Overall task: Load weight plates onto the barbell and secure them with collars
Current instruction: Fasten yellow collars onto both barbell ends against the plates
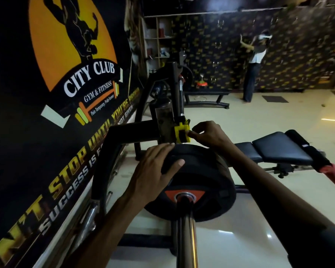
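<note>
1. Black weight plates [197, 182] sit on the barbell sleeve [187, 229].
2. Left hand [155, 171], fingers flat, steadies them.
3. Right hand [207, 134] pinches a yellow collar [182, 134], seemingly on the rack.
4. Next: slide the collar onto the sleeve.

The wall banner [47, 113] carries a logo reading "CITY CLUB", "GYM & FITNESS" and, smaller, "Pain Temporary, Pride Forever". Below run partly hidden slogans: yellow "…N'T STOP UNTIL YOU'RE PROUD" and white "SUCCESS IS … NOT GIVEN".
</note>
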The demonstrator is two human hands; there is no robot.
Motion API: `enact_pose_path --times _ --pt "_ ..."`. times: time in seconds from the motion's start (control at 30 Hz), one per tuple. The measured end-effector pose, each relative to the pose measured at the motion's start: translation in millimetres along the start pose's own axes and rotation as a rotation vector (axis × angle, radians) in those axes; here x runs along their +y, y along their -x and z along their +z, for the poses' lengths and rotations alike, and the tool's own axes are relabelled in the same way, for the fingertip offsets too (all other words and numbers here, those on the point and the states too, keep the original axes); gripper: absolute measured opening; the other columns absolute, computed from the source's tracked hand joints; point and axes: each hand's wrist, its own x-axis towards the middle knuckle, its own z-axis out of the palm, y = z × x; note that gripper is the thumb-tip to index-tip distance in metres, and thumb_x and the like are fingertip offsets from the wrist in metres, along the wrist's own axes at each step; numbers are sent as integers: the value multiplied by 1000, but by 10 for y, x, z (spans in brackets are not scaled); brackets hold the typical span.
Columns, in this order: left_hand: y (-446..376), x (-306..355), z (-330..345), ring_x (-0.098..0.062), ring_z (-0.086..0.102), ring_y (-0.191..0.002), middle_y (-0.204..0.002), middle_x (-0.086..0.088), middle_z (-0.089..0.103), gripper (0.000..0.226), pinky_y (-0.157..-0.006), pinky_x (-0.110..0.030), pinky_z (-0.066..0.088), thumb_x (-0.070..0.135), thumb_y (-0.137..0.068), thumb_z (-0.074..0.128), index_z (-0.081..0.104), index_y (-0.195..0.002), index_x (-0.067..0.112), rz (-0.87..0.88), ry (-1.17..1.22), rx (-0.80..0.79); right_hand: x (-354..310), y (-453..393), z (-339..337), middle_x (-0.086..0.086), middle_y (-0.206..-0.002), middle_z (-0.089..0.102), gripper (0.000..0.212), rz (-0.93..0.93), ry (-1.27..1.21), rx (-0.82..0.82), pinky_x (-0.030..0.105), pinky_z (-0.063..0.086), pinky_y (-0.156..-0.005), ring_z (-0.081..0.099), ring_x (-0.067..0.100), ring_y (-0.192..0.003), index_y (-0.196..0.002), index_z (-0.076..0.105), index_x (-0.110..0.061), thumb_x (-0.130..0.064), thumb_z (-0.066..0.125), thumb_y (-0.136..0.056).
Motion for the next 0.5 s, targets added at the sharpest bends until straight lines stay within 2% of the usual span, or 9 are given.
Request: enact_pose_path --times 0.07,0.13,0.2,0.3,0.43,0.5 --pt "2 -12 9 -6 41 -141 -151 11 50 70 -114 -13 21 73 -97 34 50 -149 28 -9 16 4 -17 -121 51 13 -72 68 52 82 -10 -78 36 50 -63 62 28 -67 -71 68 -5 -53 75 -87" --pt "12 -13 13 -6 40 -141 -151 11 50 72 -116 -18 25 74 -97 34 50 -149 27 -14 35 5 -22 -218 106 7 -66 60 49 123 -53 -126 30 45 -60 55 20 -64 -63 62 -11 -52 79 -84" --pt "5 -18 21 -7 40 -141 -151 10 50 74 -117 -22 28 75 -96 33 50 -150 27 -9 49 2 7 -294 151 5 -75 64 38 142 -137 -141 29 52 -64 60 18 -71 -71 69 -14 -47 80 -85" --pt "12 -23 36 -6 38 -142 -152 12 48 73 -117 -23 28 75 -97 33 49 -150 28 -10 59 9 83 -378 197 8 -86 69 33 163 -243 -151 28 55 -70 63 19 -82 -94 76 -4 -36 79 -89" --pt "30 -15 53 -6 37 -143 -153 11 48 72 -118 -21 27 74 -97 33 48 -151 28 -18 71 19 122 -412 171 11 -87 72 28 138 -277 -64 34 52 -74 62 19 -81 -90 78 -7 -36 80 -87" --pt "27 -14 59 -6 38 -143 -153 11 48 72 -117 -20 26 74 -98 34 48 -151 27 -21 75 22 74 -342 60 1 -81 71 20 95 -346 41 20 49 -66 65 6 -72 -88 78 -13 -33 78 -90"
